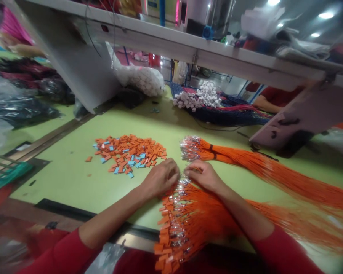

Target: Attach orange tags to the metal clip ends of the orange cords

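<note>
A thick bundle of orange cords [197, 224] lies across the lower middle of the table [60, 182] and fans out toward the right edge of the frame. Its glittering clear-plastic ends [181, 194] gather under the hands, and small orange tags [163, 238] crowd together at the near edge of the table. The left hand [160, 178] and right hand [202, 176] sit just beside each other on those shiny ends, with red sleeves [57, 255] covering the forearms up to about mid-arm. Each grip is curled downward and looks closed, but I cannot tell whether the fingers are pinching strands or only resting on them. Just up and to the left of the left hand is a loose pile of orange and blue tags [128, 156], spread flat on the green surface. To the upper right of the right hand, a second bundle of orange cords [246, 163] runs off toward the right edge, tied with a dark band [213, 151] near its clear ends. Farther back lies a heap of dark blue cords [228, 114] with white coiled ends [197, 97], and a white sack [140, 80] sits to its left. Dark plastic bags [23, 106] lie at the upper left. A long white shelf [188, 45] crosses the top of the frame, and beneath it on the right a co-worker's bare forearm [267, 102] shows.
</note>
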Motion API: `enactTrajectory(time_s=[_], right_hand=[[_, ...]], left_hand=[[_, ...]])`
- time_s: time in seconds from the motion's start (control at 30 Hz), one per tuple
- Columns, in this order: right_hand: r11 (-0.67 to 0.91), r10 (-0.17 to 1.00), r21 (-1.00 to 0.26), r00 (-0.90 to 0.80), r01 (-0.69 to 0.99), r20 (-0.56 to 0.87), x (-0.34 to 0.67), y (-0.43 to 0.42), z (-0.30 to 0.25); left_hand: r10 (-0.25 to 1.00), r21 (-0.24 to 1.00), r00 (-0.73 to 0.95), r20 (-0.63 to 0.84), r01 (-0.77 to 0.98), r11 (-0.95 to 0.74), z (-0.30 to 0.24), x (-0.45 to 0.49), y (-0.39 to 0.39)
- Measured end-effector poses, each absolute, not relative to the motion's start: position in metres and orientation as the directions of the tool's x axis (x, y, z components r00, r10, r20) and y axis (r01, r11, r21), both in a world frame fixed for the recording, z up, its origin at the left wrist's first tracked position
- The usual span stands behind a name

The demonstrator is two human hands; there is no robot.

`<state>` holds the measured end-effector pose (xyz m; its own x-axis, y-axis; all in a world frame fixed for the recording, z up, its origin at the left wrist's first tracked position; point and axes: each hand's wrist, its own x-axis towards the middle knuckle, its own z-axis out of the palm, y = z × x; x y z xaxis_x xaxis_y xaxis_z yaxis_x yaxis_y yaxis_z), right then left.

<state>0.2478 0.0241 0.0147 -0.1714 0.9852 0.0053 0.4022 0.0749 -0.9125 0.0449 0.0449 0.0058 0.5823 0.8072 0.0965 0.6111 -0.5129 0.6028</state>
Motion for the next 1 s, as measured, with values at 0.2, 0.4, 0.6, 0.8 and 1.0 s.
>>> enactTrajectory(time_s=[0.2,0.4,0.6,0.8,1.0], right_hand=[[-0.117,0.924,-0.942,-0.312,0.315,-0.219,0.247,0.016,0.02],[-0.287,0.913,-0.937,-0.24,0.196,-0.33,0.24,0.003,0.024],[-0.309,0.939,-0.949,-0.142,0.055,-0.314,0.236,-0.001,0.02],[-0.305,0.94,-0.951,-0.15,0.041,-0.308,0.237,0.001,0.014],[-0.289,0.946,-0.956,-0.139,0.046,-0.292,0.236,0.001,0.014]], left_hand=[[0.691,0.464,0.609,0.389,0.518,-0.719,0.0,0.042,0.008],[0.821,0.459,0.425,0.382,0.683,-0.568,-0.01,0.013,0.009],[0.887,0.287,0.373,0.272,0.848,-0.445,-0.013,-0.011,0.053],[0.896,0.333,0.38,0.229,0.835,-0.439,-0.011,-0.002,0.047],[0.879,0.378,0.44,0.184,0.794,-0.477,-0.007,-0.005,0.052]])
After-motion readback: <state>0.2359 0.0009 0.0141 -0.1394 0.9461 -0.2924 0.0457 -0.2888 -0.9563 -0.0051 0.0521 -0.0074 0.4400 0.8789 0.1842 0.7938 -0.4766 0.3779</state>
